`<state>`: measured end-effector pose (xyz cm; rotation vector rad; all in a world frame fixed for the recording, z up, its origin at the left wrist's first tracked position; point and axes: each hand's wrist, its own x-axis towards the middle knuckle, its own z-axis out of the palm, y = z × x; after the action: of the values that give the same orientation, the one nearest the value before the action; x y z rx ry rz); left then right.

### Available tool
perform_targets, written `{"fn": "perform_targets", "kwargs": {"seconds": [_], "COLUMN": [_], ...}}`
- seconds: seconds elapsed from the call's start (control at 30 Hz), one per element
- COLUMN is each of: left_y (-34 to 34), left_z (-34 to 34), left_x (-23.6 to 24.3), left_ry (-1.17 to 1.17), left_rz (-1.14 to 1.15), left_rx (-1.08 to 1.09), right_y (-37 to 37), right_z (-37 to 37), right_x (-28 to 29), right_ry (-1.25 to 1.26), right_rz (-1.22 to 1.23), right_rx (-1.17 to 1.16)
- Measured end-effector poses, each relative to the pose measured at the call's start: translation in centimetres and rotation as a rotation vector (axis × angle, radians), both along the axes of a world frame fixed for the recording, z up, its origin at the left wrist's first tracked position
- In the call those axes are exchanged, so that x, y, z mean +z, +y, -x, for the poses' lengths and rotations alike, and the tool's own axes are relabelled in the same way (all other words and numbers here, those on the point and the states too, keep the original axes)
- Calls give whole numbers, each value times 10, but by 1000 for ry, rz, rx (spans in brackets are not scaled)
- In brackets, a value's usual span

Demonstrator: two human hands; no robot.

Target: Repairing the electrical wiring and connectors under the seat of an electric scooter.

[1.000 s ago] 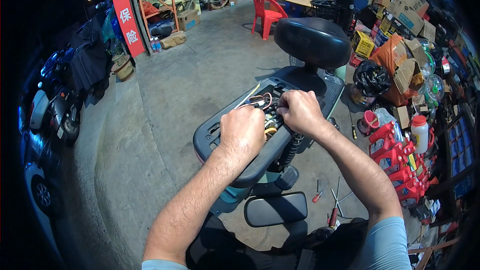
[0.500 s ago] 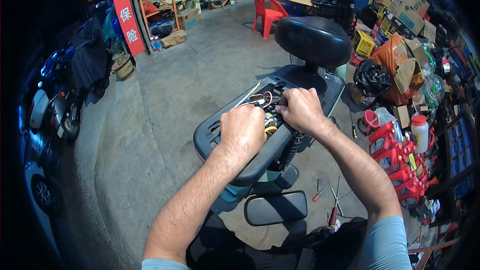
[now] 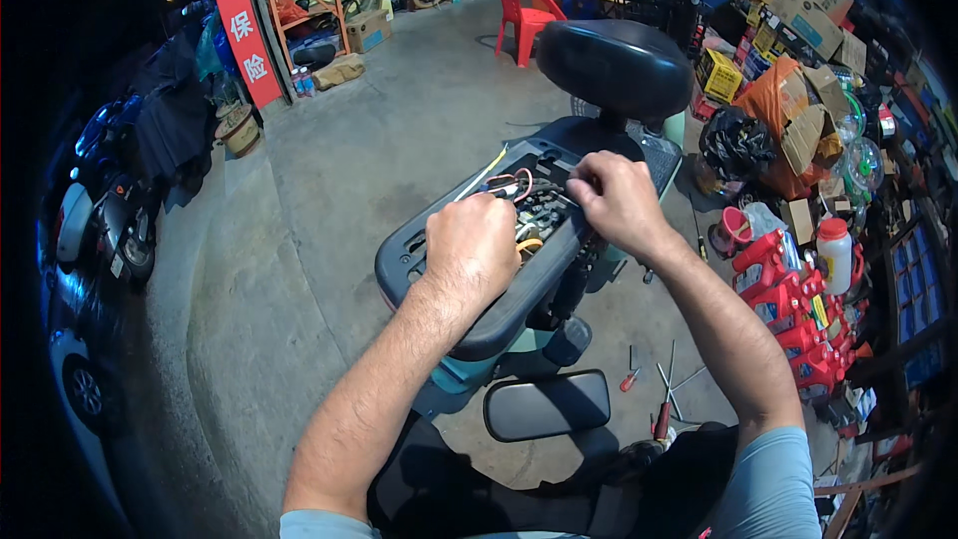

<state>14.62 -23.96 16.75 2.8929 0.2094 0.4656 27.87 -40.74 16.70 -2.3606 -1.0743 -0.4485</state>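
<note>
A small scooter body with a black plastic top frame (image 3: 479, 324) stands before me, its opening full of wires and connectors. My left hand (image 3: 471, 248) is curled into a closed grip over the left part of the opening; whatever its fingers hold is hidden. At the opening's right edge, my right hand (image 3: 621, 202) has its thumb and fingers bent together next to dark cables, and I cannot make out what is between them. Between the hands show a pink wire loop (image 3: 529, 180) and a yellow ring-like piece (image 3: 530, 245). A thin pale strip (image 3: 483, 174) slants along the far-left side.
The black saddle (image 3: 614, 70) rises beyond the opening. On the floor lie a black pad (image 3: 547, 406), a red-handled screwdriver (image 3: 662, 421) and other tools. Red bottles (image 3: 768, 294), boxes and bags crowd the right. A red chair (image 3: 522, 18) stands farther back; parked motorbikes (image 3: 115, 230) are at left.
My right hand has drawn away from my left toward the opening's right edge, uncovering more wires and connectors. The left hand stays closed at nearly the same place. The view has shifted slightly.
</note>
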Motion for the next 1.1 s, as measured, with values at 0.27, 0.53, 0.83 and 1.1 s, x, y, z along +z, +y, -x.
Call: {"fn": "perform_targets", "kwargs": {"seconds": [0.27, 0.53, 0.83, 1.1], "left_y": [0, -8, 43, 74], "left_z": [4, 33, 64, 55], "left_x": [8, 19, -17, -40], "left_ry": [56, -79, -511, -222], "left_rz": [-20, 56, 172, 1249], "left_rx": [0, -77, 141, 114], "right_y": [-79, -113, -115, -100], "right_z": [-1, 6, 17, 29], "right_x": [-34, -72, -75, -65], "right_ry": [168, 265, 156, 173], "right_rz": [-56, -113, -89, -146], "right_rx": [-66, -83, -35, 19]}}
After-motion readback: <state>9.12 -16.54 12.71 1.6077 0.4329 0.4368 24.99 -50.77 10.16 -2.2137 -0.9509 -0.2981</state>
